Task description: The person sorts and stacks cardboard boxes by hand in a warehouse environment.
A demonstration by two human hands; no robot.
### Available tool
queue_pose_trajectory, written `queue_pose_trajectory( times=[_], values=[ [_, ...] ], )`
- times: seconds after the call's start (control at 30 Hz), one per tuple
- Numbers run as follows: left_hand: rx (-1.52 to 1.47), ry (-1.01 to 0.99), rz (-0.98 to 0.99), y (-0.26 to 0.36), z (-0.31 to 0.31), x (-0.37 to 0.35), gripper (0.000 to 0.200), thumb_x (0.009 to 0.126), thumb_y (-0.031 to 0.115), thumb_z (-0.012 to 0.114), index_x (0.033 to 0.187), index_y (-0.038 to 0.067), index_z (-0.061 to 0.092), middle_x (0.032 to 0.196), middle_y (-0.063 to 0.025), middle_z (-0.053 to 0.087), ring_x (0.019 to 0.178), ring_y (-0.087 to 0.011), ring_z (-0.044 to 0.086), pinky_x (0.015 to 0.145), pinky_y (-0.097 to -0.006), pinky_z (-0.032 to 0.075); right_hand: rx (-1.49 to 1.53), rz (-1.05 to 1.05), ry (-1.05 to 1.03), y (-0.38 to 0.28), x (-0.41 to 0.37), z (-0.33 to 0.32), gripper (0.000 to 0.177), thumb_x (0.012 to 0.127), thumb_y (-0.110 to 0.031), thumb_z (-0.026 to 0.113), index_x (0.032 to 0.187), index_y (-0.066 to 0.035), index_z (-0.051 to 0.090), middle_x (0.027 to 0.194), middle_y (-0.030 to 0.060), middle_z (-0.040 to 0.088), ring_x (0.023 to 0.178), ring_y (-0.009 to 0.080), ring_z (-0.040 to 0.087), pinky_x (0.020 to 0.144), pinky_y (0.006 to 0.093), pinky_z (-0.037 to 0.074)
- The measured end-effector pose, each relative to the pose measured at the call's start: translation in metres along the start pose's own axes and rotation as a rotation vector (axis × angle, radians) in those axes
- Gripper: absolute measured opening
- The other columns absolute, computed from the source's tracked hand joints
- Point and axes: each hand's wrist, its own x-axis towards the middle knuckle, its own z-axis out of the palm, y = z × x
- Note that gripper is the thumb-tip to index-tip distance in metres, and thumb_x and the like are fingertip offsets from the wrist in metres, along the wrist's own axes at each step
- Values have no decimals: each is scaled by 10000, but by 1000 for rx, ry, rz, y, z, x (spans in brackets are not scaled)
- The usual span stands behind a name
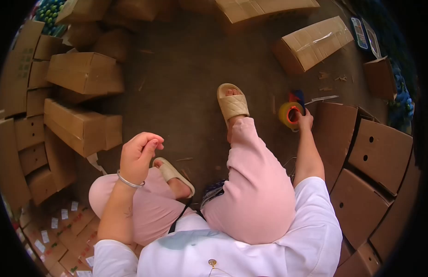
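My right hand (305, 121) is stretched out low at the right and closed on a tape dispenser. The dispenser (295, 96) has a dark blue and red part, and its roll of yellowish tape (284, 115) has an orange-red core. My left hand (139, 154), with a bracelet at the wrist, hovers above my bent left knee. Its fingers are curled in with the thumb against them, and nothing shows in it. Both hands are apart from the cartons.
Closed cartons (85, 124) are stacked at the left, and more (377, 150) stand close by my right arm. A taped carton (315, 44) lies on the floor (186, 69) ahead. My sandalled feet (234, 104) are in front. Green fruit (48, 16) shows at far left.
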Motion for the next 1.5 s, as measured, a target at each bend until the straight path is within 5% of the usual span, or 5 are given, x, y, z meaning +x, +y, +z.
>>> queue_pose_trajectory(
  times=[0.13, 0.53, 1.03, 1.23, 1.5],
  values=[
    [-17, 38, -60, 5, 10, -15, 131, 877, 112, 555, 800, 19, 604, 666, -18, 563, 584, -67, 493, 541, -211, 407, -88, -239, 584, 3, -29, -25, 596, 756, -330, 674, 1259, -76, 482, 1192, 171, 482, 1079, 313, 484, 902, 384, 412],
    [185, 362, 508, 45, -25, -86, 112, 858, 140, 593, 814, 40, 568, 736, -36, 550, 656, -109, 514, 598, -244, 416, 513, -1023, -349, -179, -234, -78, 356, 865, -34, 565, 1216, 6, 516, 898, -4, 534, 810, 50, 496, 736, 177, 407],
    [-879, 973, -627, -193, -38, -330, 400, 833, 243, 563, 1189, 70, 507, 1213, -135, 492, 1077, -247, 508, 769, -335, 483, -476, -1623, -567, -253, -410, -100, 455, 745, -28, 651, 1188, -38, 545, 858, 75, 559, 753, 160, 561, 703, 269, 452],
    [172, 840, -594, -289, 4, -354, 320, 830, 259, 491, 890, -6, 661, 869, -218, 644, 837, -345, 635, 701, -395, 488, -682, -1610, -644, -275, -437, -68, 460, 745, -68, 669, 1188, -48, 548, 869, 81, 572, 759, 181, 579, 684, 284, 462],
    [195, 719, -894, -297, -66, -307, 240, 842, 299, 509, 796, 93, 621, 766, -171, 635, 767, -349, 615, 668, -418, 473, -859, -1573, -777, -365, -444, 59, 428, 766, -130, 667, 1174, -52, 565, 875, 101, 598, 783, 203, 585, 706, 302, 473]
  ],
)
